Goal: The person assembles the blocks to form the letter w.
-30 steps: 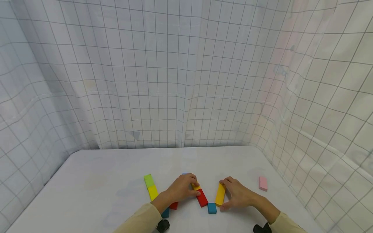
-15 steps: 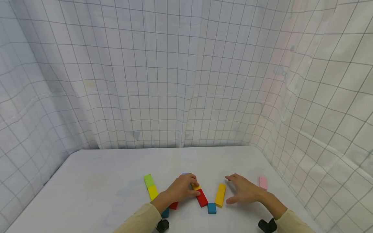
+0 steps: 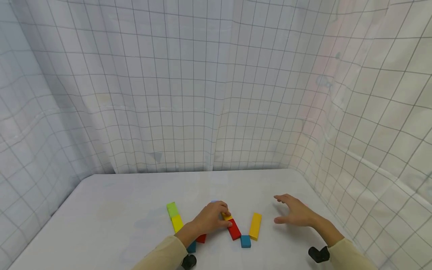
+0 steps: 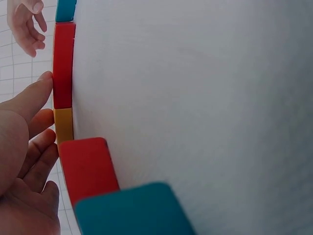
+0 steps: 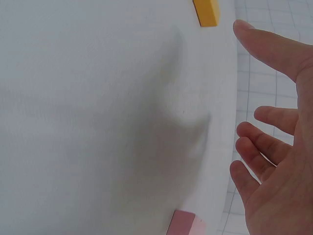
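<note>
My left hand (image 3: 210,217) rests over a row of wooden blocks. Its fingertips touch a short orange-yellow block (image 4: 64,125), and the thumb lies at the top edge of a longer red block (image 3: 234,229). A blue block (image 3: 245,241) adjoins the red one's near end, and a long orange-yellow block (image 3: 255,226) stands against its other side. My right hand (image 3: 295,212) hovers to the right of that long block, fingers spread and holding nothing. Below it in the right wrist view lies a pink block (image 5: 183,223), mostly hidden by the hand in the head view.
Left of my left forearm lie a lime-green block (image 3: 172,209) and a yellow block (image 3: 177,223), end to end. A second red block (image 3: 201,238) and a teal block (image 3: 191,246) are partly covered by the arm. Gridded white curtains (image 3: 216,93) surround the white table (image 3: 118,210).
My right hand has let go of the long orange-yellow block and moved right and away, toward the pink block. The left hand has stayed in place.
</note>
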A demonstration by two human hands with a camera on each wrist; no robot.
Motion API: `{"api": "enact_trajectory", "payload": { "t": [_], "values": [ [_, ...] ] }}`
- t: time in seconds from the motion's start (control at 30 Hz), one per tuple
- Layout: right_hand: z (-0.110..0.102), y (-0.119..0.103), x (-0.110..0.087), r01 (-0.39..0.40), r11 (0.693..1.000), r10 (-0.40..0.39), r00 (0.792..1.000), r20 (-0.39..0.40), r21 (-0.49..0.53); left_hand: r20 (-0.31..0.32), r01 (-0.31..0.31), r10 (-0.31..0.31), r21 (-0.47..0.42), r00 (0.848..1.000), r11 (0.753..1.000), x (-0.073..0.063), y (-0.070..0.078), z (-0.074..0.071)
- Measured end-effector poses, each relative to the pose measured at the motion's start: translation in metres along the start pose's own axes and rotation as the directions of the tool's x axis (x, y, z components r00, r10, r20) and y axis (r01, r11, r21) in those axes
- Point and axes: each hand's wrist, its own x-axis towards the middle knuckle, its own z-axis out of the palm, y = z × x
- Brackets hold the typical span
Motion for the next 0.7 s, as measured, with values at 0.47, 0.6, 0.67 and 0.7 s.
{"api": "enact_trajectory", "payload": {
  "t": [0.47,0.6,0.67,0.7],
  "values": [
    [-0.011,0.034,-0.015,-0.073,0.997,0.071,0.995,-0.067,-0.025,0.004,-0.007,0.007,0.008,1.0,1.0,0.001,-0.001,0.0],
    [-0.012,0.044,-0.019,-0.047,0.999,0.045,0.994,-0.099,-0.021,0.003,-0.013,0.013,0.01,1.0,1.0,0.002,-0.003,0.0],
    [-0.013,0.05,-0.02,-0.034,0.999,0.03,0.993,-0.117,-0.027,0.006,-0.013,0.013,0.007,1.0,1.0,0.002,-0.003,0.0],
    [-0.013,0.053,-0.02,-0.028,0.999,0.024,0.992,-0.125,-0.031,0.008,-0.014,0.014,0.009,1.0,1.0,0.003,-0.004,0.0]
  ]
}}
